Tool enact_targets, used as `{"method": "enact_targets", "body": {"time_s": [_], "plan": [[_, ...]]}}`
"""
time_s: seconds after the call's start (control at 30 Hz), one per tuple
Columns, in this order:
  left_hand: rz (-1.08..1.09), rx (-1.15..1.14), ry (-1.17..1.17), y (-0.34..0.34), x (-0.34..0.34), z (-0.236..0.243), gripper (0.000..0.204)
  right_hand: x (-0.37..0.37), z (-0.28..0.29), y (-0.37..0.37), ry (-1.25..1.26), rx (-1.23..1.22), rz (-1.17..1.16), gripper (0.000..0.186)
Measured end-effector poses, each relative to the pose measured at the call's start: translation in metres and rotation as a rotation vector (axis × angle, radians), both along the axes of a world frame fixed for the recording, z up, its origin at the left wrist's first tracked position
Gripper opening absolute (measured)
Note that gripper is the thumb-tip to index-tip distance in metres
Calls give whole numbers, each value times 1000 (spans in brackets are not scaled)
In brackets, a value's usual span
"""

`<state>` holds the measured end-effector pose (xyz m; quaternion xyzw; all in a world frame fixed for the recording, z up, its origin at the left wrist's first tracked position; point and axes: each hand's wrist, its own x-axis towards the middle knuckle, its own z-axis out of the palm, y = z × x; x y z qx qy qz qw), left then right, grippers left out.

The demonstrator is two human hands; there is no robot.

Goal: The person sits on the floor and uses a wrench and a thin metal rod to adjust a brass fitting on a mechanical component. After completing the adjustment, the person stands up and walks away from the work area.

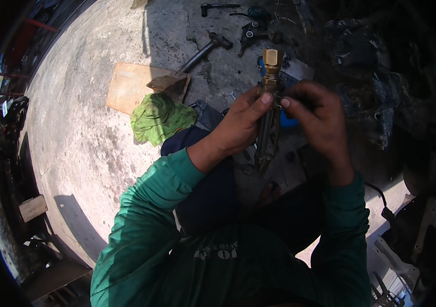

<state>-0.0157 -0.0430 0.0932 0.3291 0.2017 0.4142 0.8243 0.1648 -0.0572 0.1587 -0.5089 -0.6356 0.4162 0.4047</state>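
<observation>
Upright in front of me is a metal gas torch with brass hex fittings (271,69) at its upper end and dark slim tubes running down below. My left hand (238,123) is closed around its middle, thumb laid along the front. On the other side, my right hand (320,115) pinches with thumb and forefinger at a small part on the torch's flank, just under the brass. That part is mostly covered by the fingertips. The torch's lower end hangs over my lap, in shadow.
A light green cloth (159,120) lies left of my knee, against a tan board (128,87). Beyond are a hammer (205,52), a dark angled wrench (220,7) and other metal parts. Something blue (288,121) sits behind the torch. Dark machine parts crowd the right.
</observation>
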Motion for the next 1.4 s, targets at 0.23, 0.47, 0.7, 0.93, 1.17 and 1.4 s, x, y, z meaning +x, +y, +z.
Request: {"method": "enact_targets", "body": {"time_s": [0.23, 0.47, 0.7, 0.93, 1.17, 1.4], "plan": [[-16, -26, -4, 0, -1, 2, 54, -1, 0, 0, 32, -27, -7, 12], [37, 23, 77, -2, 0, 3, 50, 1, -1, 0, 94, -73, 8, 12], [218, 409, 428, -5, 4, 0, 38, 7, -3, 2, 95, -128, 33, 10], [386, 686, 623, -4, 17, 24, 43, 18, -2, -6, 292, -96, -18, 12], [442, 878, 904, -7, 16, 58, 46, -6, -16, -21, 911, -177, -146, 21], [397, 905, 1094, -17, 35, 30, 46, 15, -55, -34, 977, -260, -75, 30]]}}
